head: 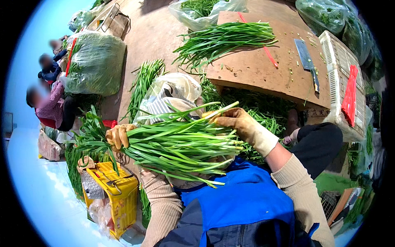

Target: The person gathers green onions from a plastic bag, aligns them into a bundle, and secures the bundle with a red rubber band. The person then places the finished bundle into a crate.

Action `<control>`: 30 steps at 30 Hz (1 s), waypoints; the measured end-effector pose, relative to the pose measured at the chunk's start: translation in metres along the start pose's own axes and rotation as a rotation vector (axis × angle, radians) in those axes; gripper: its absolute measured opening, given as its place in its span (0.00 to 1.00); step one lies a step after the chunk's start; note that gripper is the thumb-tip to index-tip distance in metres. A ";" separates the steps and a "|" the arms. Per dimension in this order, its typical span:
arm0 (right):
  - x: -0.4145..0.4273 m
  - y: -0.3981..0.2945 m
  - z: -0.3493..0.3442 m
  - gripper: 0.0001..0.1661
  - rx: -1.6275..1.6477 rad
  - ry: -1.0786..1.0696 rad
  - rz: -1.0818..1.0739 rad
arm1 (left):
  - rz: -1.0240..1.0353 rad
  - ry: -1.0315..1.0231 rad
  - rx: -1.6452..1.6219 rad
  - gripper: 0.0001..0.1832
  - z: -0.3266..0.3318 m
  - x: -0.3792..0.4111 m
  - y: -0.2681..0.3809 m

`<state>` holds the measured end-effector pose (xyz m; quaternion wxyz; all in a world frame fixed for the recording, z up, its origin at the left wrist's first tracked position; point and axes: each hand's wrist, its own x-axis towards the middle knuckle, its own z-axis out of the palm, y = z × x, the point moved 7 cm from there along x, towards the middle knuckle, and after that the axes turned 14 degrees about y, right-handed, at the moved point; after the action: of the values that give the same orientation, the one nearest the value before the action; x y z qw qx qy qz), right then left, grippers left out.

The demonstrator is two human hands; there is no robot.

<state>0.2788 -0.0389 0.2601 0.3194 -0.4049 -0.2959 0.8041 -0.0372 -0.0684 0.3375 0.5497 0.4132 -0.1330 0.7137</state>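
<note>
A loose bunch of long, flat-leaved greens [182, 145], which look like garlic chives, lies across my lap. My gloved left hand [118, 136] is closed around its leafy end, and the leaf tips spill out past the fist. At the pale stem end, my gloved right hand [236, 122] pinches a stalk that stands a little above the others. Beyond the bunch is a clear plastic bag [185, 81] with striped cloth [159, 106]. Another bundle of greens [228, 37] rests on a wooden board [247, 69], with a cleaver [304, 54] to its right.
Red ties [350, 95] lie on a white plastic crate [334, 58] at the right. A yellow crate [123, 197] stands at the lower left. More greens [145, 83] lie on the ground. Several people [51, 100] sit at the far left beside a large filled bag [95, 61].
</note>
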 end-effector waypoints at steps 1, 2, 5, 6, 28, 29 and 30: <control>-0.002 0.004 -0.006 0.16 0.121 0.094 0.118 | -0.047 -0.035 0.011 0.10 -0.003 -0.001 0.002; -0.002 0.003 -0.010 0.14 0.239 0.037 0.065 | -0.013 0.007 0.000 0.10 -0.010 -0.006 0.003; -0.005 0.001 -0.029 0.15 0.634 0.084 -0.043 | 0.035 0.065 0.011 0.09 -0.021 -0.020 0.010; -0.011 -0.005 -0.042 0.15 0.653 0.109 -0.082 | 0.028 0.085 -0.003 0.09 -0.017 -0.019 0.001; -0.068 -0.013 -0.050 0.21 -0.789 0.310 -0.347 | 0.020 1.244 0.806 0.16 -0.081 -0.133 0.038; -0.069 -0.009 -0.043 0.22 -0.713 0.236 -0.311 | 0.015 1.184 0.944 0.16 -0.083 -0.133 0.042; -0.075 -0.007 -0.036 0.24 -0.583 0.176 -0.271 | 0.002 1.128 1.076 0.17 -0.080 -0.131 0.042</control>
<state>0.3460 -0.0829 0.2816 0.3184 -0.5041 -0.5357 0.5979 -0.1032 -0.1202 0.2024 0.2574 0.1975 0.5310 0.7828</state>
